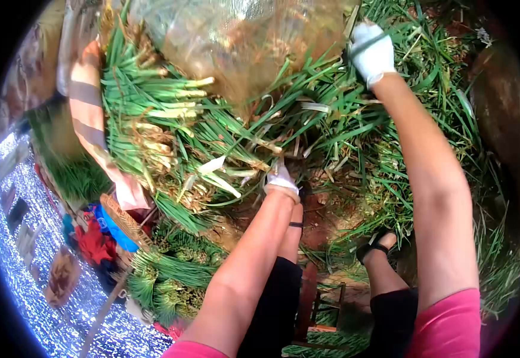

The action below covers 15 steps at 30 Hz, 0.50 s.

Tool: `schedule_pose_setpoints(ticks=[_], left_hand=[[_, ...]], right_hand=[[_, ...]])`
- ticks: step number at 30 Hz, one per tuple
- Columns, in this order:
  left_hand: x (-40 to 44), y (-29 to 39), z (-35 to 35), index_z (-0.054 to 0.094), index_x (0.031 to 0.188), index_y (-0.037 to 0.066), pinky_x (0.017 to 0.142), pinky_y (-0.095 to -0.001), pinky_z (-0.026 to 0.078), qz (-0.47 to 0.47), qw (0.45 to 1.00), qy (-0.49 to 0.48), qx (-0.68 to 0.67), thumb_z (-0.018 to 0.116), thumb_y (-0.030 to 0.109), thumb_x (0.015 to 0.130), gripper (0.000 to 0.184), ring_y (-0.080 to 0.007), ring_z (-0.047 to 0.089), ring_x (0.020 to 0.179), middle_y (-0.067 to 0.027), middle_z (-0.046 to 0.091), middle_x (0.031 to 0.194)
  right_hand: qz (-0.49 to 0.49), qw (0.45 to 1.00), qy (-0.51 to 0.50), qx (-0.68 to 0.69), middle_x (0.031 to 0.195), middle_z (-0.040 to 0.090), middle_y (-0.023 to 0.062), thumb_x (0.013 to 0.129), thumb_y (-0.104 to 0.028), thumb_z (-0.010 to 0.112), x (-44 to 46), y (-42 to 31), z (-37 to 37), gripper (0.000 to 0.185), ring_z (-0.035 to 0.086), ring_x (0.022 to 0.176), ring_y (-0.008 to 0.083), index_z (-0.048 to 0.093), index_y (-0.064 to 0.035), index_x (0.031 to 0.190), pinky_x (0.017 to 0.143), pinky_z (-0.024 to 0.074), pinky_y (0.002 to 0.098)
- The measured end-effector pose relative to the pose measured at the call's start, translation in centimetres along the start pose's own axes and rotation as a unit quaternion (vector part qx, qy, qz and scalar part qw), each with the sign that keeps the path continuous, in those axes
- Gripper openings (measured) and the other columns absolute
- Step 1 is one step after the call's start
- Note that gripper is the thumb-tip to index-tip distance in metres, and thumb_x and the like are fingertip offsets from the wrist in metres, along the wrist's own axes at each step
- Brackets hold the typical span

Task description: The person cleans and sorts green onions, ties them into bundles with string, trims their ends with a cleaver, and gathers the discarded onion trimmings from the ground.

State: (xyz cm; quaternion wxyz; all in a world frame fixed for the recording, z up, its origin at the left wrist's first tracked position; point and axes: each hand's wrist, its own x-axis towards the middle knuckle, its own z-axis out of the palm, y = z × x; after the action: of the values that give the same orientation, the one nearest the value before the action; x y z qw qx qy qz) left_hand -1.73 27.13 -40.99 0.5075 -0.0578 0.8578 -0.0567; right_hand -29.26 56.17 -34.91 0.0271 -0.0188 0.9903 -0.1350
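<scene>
My left hand (281, 179), in a white glove, is at the centre, its fingers closed around the pale root ends of a few green stalks (236, 134). Up at the right, my right hand (372, 51), gloved in white too, is closed on long green leaves (331, 77) that cross over its fingers. Between the two hands, loose leaves and stalks lie tangled. Left of my left hand is a pile of green stalks with whitish root ends (152, 98).
A clear plastic sheet (242, 36) lies at the top. Loose leaves (439, 77) spread at the right. Bundled greens (176, 268), a woven hat-like item (126, 221) and red cloth (96, 241) are at the lower left. My feet (385, 241) and a stool (325, 310) are below.
</scene>
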Motion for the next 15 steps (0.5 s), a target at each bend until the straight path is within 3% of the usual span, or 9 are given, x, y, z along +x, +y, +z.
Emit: schedule_pose_setpoints(ticks=[1, 4, 6, 7, 9, 11, 13, 14, 15], left_hand=[[0.4, 0.1, 0.8, 0.042, 0.136, 0.011, 0.101, -0.0408, 0.034, 0.044, 0.986, 0.015, 0.161, 0.046, 0.044, 0.092, 0.054, -0.0238, 0.044, 0.122, -0.0083, 0.044, 0.138], [0.1, 0.8, 2.5, 0.044, 0.135, 0.011, 0.102, -0.0396, 0.034, 0.145, 0.850, 0.128, 0.490, 0.040, 0.039, 0.095, 0.049, -0.0252, 0.043, 0.124, -0.0093, 0.045, 0.138], [-1.7, 5.8, 2.5, 0.042, 0.137, 0.012, 0.104, -0.0433, 0.031, 0.171, 0.903, 0.076, 0.388, 0.038, 0.035, 0.095, 0.049, -0.0273, 0.039, 0.128, -0.0082, 0.041, 0.142], [-3.1, 8.7, 2.3, 0.041, 0.139, 0.012, 0.105, -0.0452, 0.030, 0.182, 0.923, 0.047, 0.334, 0.037, 0.034, 0.095, 0.049, -0.0284, 0.037, 0.130, -0.0077, 0.039, 0.143], [-5.7, 13.2, 2.1, 0.039, 0.141, 0.012, 0.107, -0.0490, 0.027, 0.201, 0.953, -0.011, 0.227, 0.035, 0.030, 0.096, 0.049, -0.0306, 0.033, 0.134, -0.0066, 0.036, 0.147], [-9.2, 15.8, -0.6, 0.038, 0.140, 0.011, 0.108, -0.0488, 0.025, 0.245, 0.950, -0.065, 0.183, 0.038, 0.030, 0.094, 0.050, -0.0307, 0.032, 0.134, -0.0071, 0.035, 0.146], [-13.1, 16.9, -5.1, 0.038, 0.139, 0.011, 0.109, -0.0486, 0.024, 0.311, 0.926, -0.114, 0.183, 0.041, 0.030, 0.092, 0.051, -0.0309, 0.032, 0.134, -0.0076, 0.034, 0.146], [-14.7, 17.5, -7.4, 0.037, 0.139, 0.011, 0.109, -0.0485, 0.024, 0.347, 0.910, -0.135, 0.185, 0.043, 0.030, 0.091, 0.052, -0.0309, 0.032, 0.134, -0.0079, 0.033, 0.146], [-16.1, 18.0, -9.4, 0.037, 0.139, 0.011, 0.110, -0.0483, 0.023, 0.385, 0.890, -0.152, 0.190, 0.044, 0.030, 0.090, 0.052, -0.0310, 0.031, 0.134, -0.0081, 0.033, 0.145]], right_hand=[[0.013, 0.995, -0.095, 0.017, 0.082, 0.064, 0.0148, 0.080, -0.024, 0.060, -1.7, -1.1, -0.8, 0.020, 0.062, 0.085, 0.0313, 0.066, -0.0048, 0.081, 0.074, 0.0508, 0.0411], [-0.052, 0.991, -0.098, 0.079, 0.076, 0.062, 0.0104, 0.077, -0.030, 0.061, -11.7, -1.2, -0.2, 0.021, 0.060, 0.078, 0.0269, 0.066, -0.0097, 0.077, 0.070, 0.0468, 0.0379], [0.012, 0.940, -0.327, 0.094, 0.073, 0.060, 0.0100, 0.076, -0.028, 0.059, -19.0, -0.3, -2.1, 0.018, 0.056, 0.074, 0.0268, 0.063, -0.0104, 0.074, 0.068, 0.0440, 0.0400], [-0.024, 0.969, -0.226, 0.101, 0.072, 0.059, 0.0098, 0.074, -0.025, 0.059, -24.0, 0.6, -2.0, 0.015, 0.056, 0.074, 0.0273, 0.061, -0.0104, 0.071, 0.070, 0.0438, 0.0410], [-0.016, 0.972, -0.228, 0.054, 0.069, 0.057, 0.0094, 0.072, -0.021, 0.061, -30.2, 1.2, -3.9, 0.012, 0.056, 0.072, 0.0277, 0.060, -0.0102, 0.070, 0.070, 0.0436, 0.0421], [-0.001, 0.969, -0.207, 0.132, 0.067, 0.056, 0.0094, 0.069, -0.018, 0.062, -35.0, 2.2, -4.8, 0.010, 0.055, 0.072, 0.0291, 0.058, -0.0100, 0.066, 0.069, 0.0433, 0.0431], [0.044, 0.941, -0.282, 0.182, 0.061, 0.048, 0.0094, 0.068, -0.008, 0.056, -35.3, 2.3, -8.0, 0.011, 0.050, 0.065, 0.0307, 0.047, -0.0076, 0.061, 0.063, 0.0407, 0.0412], [0.069, 0.917, -0.356, 0.165, 0.064, 0.051, 0.0100, 0.068, -0.003, 0.054, -36.5, 3.6, -8.0, 0.004, 0.051, 0.067, 0.0275, 0.053, -0.0070, 0.067, 0.065, 0.0432, 0.0365], [0.007, 0.920, -0.375, 0.113, 0.086, 0.061, 0.0166, 0.065, -0.013, 0.062, -37.1, 4.7, -8.9, 0.020, 0.058, 0.081, 0.0349, 0.066, -0.0054, 0.082, 0.077, 0.0473, 0.0410]])
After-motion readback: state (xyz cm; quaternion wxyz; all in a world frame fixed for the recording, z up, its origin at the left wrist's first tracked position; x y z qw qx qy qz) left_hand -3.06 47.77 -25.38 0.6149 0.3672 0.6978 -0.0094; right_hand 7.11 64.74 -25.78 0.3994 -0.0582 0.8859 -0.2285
